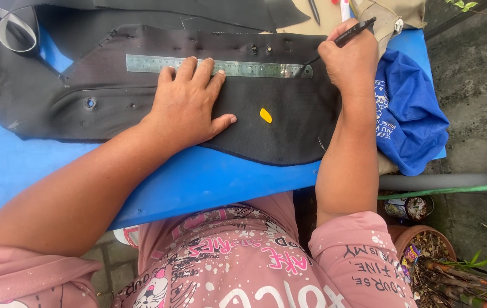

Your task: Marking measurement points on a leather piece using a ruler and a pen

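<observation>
Here, in the head view, the left hand (189,105) is pressing flat, fingers spread, on a steel ruler (219,67) and on the dark fabric piece (278,137) beneath it. The ruler is lying lengthwise across the fabric, which is resting on a blue table (198,182). The right hand (350,63) is gripping a black pen (346,37), its tip touching the ruler's right end. A yellow chalk piece (266,115) is sitting on the fabric between the hands. A blue cloth (412,122) is lying just beside the right forearm.
</observation>
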